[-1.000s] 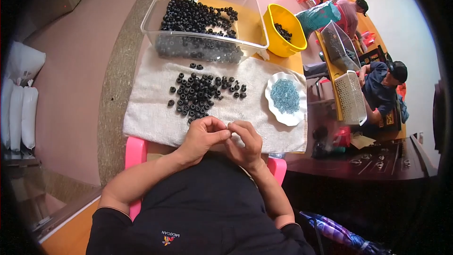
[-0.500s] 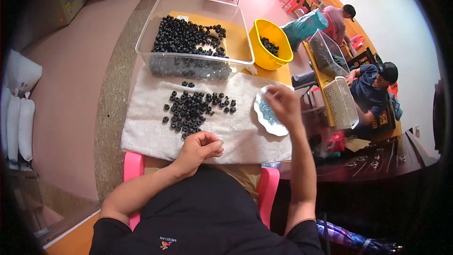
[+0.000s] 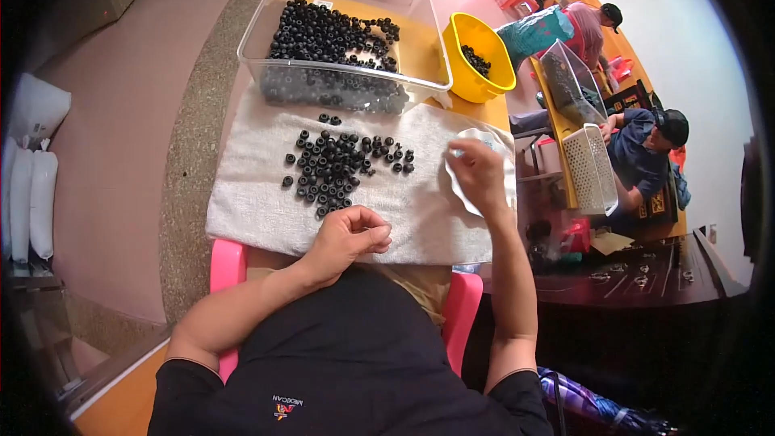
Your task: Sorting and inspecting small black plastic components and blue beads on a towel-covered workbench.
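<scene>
Left hand (image 3: pixel 345 241) and right hand (image 3: pixel 482 173) being held apart.
Left is being curled beside black beads (image 3: pixel 324 169), right over white dish (image 3: pixel 463 196); grips unclear.

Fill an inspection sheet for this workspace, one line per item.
Surface: pale cloth over a table, slightly wrinkled.
Job's things: black beads in a loose pile on the cloth; more in the clear bin and yellow tub beyond; white dish at right, partly hidden.
Clutter: purple folded item, lower right, perhaps an umbrella.
Hands: left pinched below the pile, anything held unclear; right over the dish, blurred, contact unclear.
Cables: nothing seen.
Surroundings: white sacks left; two people right.
</scene>
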Demonstrator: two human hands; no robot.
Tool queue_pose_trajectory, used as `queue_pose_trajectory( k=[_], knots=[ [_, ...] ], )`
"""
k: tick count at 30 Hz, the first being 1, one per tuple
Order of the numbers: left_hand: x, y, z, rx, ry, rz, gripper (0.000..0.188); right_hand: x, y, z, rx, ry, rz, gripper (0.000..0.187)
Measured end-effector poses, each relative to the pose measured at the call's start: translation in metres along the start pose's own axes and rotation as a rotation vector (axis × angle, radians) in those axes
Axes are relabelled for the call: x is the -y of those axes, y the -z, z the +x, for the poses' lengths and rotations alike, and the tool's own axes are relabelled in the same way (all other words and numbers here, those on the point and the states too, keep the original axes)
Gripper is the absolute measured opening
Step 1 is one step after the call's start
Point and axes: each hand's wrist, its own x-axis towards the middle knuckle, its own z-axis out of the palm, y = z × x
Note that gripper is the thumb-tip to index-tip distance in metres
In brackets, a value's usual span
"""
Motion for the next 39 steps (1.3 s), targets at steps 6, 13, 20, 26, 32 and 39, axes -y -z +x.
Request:
queue_pose_trajectory(
  k=[6, 13, 20, 26, 32, 39],
  knots=[
    [0.002, 0.0, 0.0, -0.003, 0.01, 0.003, 0.013, 0.023, -0.016, -0.02, 0.12, 0.074, -0.06, 0.019],
    [0.003, 0.0, -0.001, -0.003, 0.013, 0.023, 0.013, 0.022, -0.026, -0.019, 0.167, 0.082, -0.182, 0.019],
    [0.002, 0.0, 0.0, 0.019, 0.011, 0.012, 0.012, 0.039, -0.051, -0.012, 0.282, 0.044, -0.403, 0.02],
    [0.002, 0.0, 0.001, 0.023, 0.011, 0.026, 0.01, 0.034, -0.057, -0.014, 0.258, 0.082, -0.398, 0.017],
    [0.002, 0.001, 0.0, 0.008, -0.01, -0.038, 0.014, 0.061, -0.043, -0.044, 0.132, 0.163, -0.065, 0.017],
    [-0.003, -0.004, -0.003, 0.114, -0.008, -0.218, 0.019, 0.075, -0.05, -0.082, 0.147, 0.219, 0.235, 0.024]
  ],
)
